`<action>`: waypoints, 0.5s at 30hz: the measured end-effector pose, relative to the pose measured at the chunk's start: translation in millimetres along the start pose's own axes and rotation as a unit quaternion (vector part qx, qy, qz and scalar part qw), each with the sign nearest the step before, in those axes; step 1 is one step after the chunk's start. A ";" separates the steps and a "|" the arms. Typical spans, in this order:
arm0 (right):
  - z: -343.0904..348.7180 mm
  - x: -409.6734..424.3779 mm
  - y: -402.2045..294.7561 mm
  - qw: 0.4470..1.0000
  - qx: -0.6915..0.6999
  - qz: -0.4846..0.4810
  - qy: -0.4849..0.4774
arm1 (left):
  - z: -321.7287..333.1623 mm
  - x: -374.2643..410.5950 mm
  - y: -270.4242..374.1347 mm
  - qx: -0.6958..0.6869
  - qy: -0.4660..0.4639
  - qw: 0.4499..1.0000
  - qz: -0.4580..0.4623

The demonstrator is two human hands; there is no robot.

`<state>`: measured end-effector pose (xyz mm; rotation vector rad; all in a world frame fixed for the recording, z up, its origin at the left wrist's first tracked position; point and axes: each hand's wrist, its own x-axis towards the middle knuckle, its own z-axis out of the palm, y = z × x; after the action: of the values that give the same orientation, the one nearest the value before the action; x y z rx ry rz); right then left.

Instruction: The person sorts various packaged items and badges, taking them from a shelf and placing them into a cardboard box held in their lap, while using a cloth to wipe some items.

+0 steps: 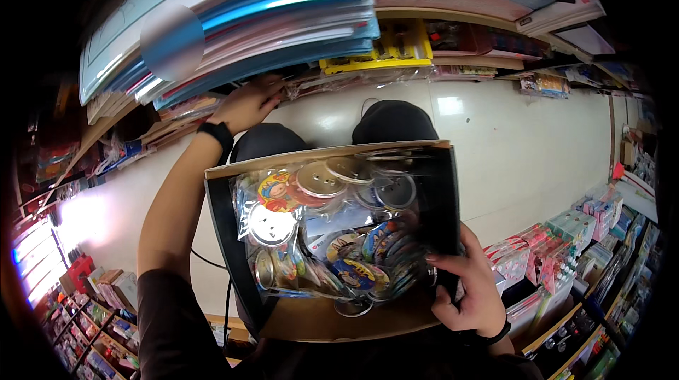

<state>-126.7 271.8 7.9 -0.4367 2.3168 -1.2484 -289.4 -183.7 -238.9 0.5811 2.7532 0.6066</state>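
A cardboard box point(350, 321) with dark side walls sits in front of my body, tilted a little. Inside it lie clear plastic bags point(366, 221) of round pin-back badges. Some badges show bare metal backs, like the bright badge point(273, 225) at the left, and others have printed cartoon fronts point(355, 274). My right hand point(469, 284) grips the box's right wall, fingertips over the inner side. My left hand point(249, 104) reaches forward to a low shelf under a stack of blue folders point(276, 62). Its fingertips are in shadow, so whether they hold anything is unclear.
A yellow display pack point(382, 64) stands on the shelf ahead, beside plastic-wrapped goods. The tiled floor point(520, 152) runs off to the right. Pink and green boxed goods point(536, 258) line the right-hand shelves. More stocked shelves point(95, 337) stand at lower left, near a bright window point(37, 258).
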 end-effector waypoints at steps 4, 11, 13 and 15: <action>1.1 -3.0 -1.0 0.999 0.016 0.025 -0.017 | -24.1 -34.0 13.4 -0.154 0.095 0.975 -0.130; 9.9 -3.4 14.8 0.998 0.046 -0.044 -0.004 | -96.5 -177.3 78.3 -0.217 0.292 0.900 -0.242; 11.9 -3.3 18.9 0.996 0.041 -0.077 -0.002 | -123.2 -211.1 120.1 -0.173 0.274 0.906 -0.273; 12.8 -3.5 23.1 0.996 0.057 -0.068 -0.020 | -155.6 -224.7 162.0 -0.207 0.291 0.907 -0.225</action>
<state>-118.2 277.1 -16.8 -0.5819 2.2004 -1.4143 -89.6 -199.8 7.6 -0.3927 2.9575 1.3612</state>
